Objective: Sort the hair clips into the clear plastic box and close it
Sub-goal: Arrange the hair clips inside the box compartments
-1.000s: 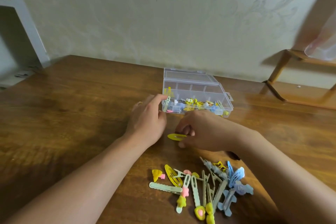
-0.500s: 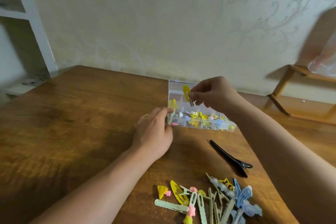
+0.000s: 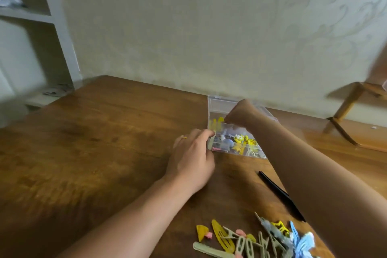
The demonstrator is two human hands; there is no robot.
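The clear plastic box (image 3: 218, 103) lies open on the wooden table (image 3: 94, 142), its lid back toward the wall, with small yellow, blue and pink clips in its compartments. My left hand (image 3: 191, 158) rests against the box's near-left corner, thumb and fingers on it. My right hand (image 3: 243, 114) reaches down into a back-left compartment, fingertips pinched on a yellow snap clip (image 3: 219, 120) that stands among other yellow clips. A pile of loose hair clips (image 3: 257, 241), yellow, green, pink and blue, lies at the bottom edge of the view.
A long black clip (image 3: 280, 194) lies on the table under my right forearm. A wooden stand (image 3: 345, 111) is at the right by the wall. White shelving (image 3: 52, 27) stands at the left beyond the table's edge.
My right hand lifted the yellow snap clip off the table, carried it over the box and lowered it into the back-left compartment. My left hand stayed at the box's corner.
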